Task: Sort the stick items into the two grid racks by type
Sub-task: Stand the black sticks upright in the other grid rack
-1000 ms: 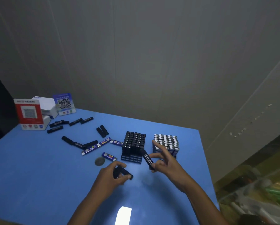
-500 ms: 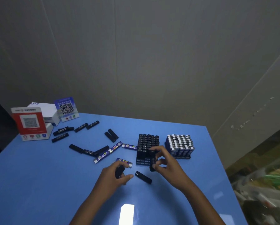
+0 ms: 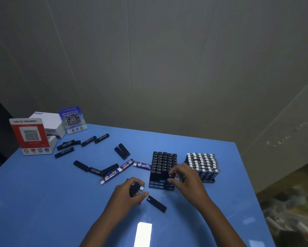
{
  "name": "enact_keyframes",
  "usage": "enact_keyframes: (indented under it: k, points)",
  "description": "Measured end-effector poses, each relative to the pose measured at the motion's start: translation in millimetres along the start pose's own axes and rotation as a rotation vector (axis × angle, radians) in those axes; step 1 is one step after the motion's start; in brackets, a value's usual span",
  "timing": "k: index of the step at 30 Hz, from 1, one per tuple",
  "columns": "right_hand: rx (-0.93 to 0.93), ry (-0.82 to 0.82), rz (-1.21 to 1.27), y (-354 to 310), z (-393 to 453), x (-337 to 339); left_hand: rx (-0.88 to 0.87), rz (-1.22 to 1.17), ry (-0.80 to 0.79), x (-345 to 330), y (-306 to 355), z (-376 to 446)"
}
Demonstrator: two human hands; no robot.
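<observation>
Risk of jamming: black stick [image 3: 171, 177], pinched in right hand [image 3: 183, 179] at near-right corner of black rack [image 3: 163, 168], could catch a cell wall if tilted. Left hand [image 3: 130, 193] curled around another black stick [image 3: 134, 188], just left of rack
</observation>
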State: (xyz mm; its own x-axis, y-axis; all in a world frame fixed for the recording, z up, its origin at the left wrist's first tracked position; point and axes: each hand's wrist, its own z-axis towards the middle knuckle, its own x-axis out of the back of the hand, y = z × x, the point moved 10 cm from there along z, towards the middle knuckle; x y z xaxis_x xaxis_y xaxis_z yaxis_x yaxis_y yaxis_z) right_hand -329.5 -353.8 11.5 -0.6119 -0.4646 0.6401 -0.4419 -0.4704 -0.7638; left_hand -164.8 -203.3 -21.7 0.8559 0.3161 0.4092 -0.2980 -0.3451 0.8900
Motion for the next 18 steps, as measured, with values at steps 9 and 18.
enact_keyframes:
  k: [9,18]
  points:
    - [0.067,-0.111,-0.178,13.0,17.6,-11.0,0.031,0.0,0.037,-11.2,-7.9,15.6]
    - [0.102,-0.107,-0.285,17.4,30.9,-26.7,0.055,0.046,0.036,-13.0,-14.6,20.2]
